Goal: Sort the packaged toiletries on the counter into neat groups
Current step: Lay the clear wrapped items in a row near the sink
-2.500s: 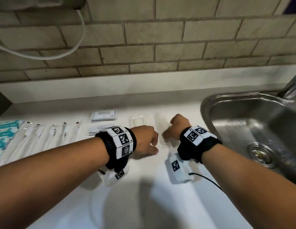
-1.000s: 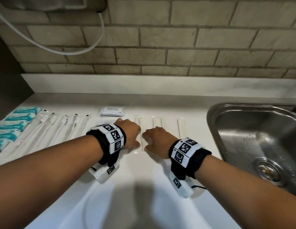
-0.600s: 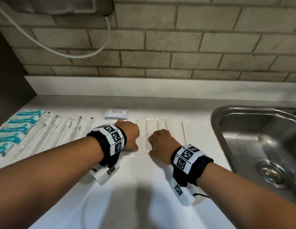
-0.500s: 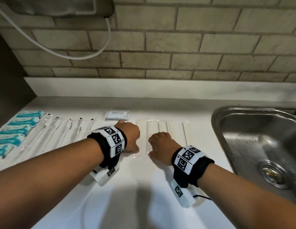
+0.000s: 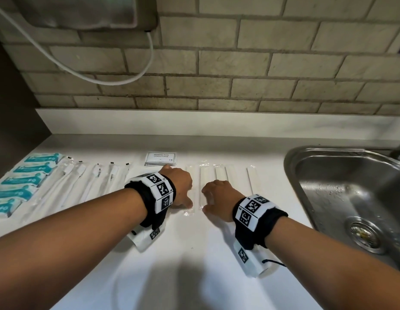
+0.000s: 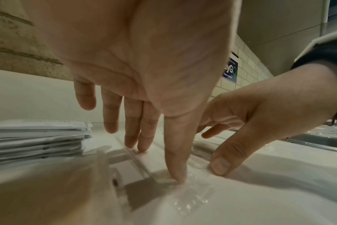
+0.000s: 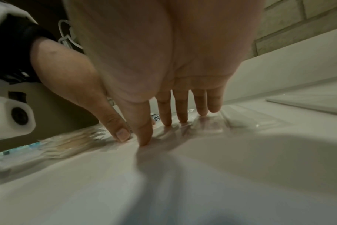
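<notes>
Both hands barely shifted; left hand [image 5: 180, 186] and right hand [image 5: 219, 194], fingers flat, flank clear packet [image 5: 195, 193] lying front-to-back.

Since 2.5 s ago, both hands have been shifted toward the table's left end, away from the sink [image 5: 342, 198]. The right hand [image 5: 219, 198], formerly laid on a clear packet close to the sink-side end of the row, is now set down further left, its fingers [image 7: 144, 137] straightened onto the wrappers. The left hand [image 5: 180, 186] has been moved slightly toward the back edge, beside the shampoo sachets [image 5: 161, 158]. More clear long packets [image 5: 221, 173] are now uncovered right of the right hand, laid parallel. Between the two thumbs one clear packet [image 5: 195, 191] is now flanked.
</notes>
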### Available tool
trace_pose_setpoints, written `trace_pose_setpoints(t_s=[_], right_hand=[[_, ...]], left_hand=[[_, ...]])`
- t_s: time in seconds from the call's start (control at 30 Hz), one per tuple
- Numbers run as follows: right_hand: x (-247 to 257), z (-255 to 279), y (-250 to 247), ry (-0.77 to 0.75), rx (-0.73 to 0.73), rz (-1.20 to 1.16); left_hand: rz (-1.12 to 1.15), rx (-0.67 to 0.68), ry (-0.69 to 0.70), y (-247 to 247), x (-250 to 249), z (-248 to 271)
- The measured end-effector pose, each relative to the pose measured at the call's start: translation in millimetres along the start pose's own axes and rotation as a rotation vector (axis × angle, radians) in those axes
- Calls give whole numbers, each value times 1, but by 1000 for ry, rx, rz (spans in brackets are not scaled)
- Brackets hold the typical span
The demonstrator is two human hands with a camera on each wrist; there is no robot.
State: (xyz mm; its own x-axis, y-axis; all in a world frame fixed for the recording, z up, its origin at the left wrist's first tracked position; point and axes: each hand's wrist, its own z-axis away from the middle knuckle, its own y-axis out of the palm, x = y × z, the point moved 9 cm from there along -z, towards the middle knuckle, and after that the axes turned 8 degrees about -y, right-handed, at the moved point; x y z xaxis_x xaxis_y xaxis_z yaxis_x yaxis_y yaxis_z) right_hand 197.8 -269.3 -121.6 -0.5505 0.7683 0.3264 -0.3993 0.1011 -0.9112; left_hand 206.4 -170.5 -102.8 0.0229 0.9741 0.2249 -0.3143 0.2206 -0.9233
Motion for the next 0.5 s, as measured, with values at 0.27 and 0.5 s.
trace_pose_setpoints(t_s=[0.27,0.5], right_hand=[[2,3,2,-16,3,-14],[2,3,1,-33,5,1]], left_hand=[[23,1,-15,3,1,2],[3,6,-3,6,1,-3]])
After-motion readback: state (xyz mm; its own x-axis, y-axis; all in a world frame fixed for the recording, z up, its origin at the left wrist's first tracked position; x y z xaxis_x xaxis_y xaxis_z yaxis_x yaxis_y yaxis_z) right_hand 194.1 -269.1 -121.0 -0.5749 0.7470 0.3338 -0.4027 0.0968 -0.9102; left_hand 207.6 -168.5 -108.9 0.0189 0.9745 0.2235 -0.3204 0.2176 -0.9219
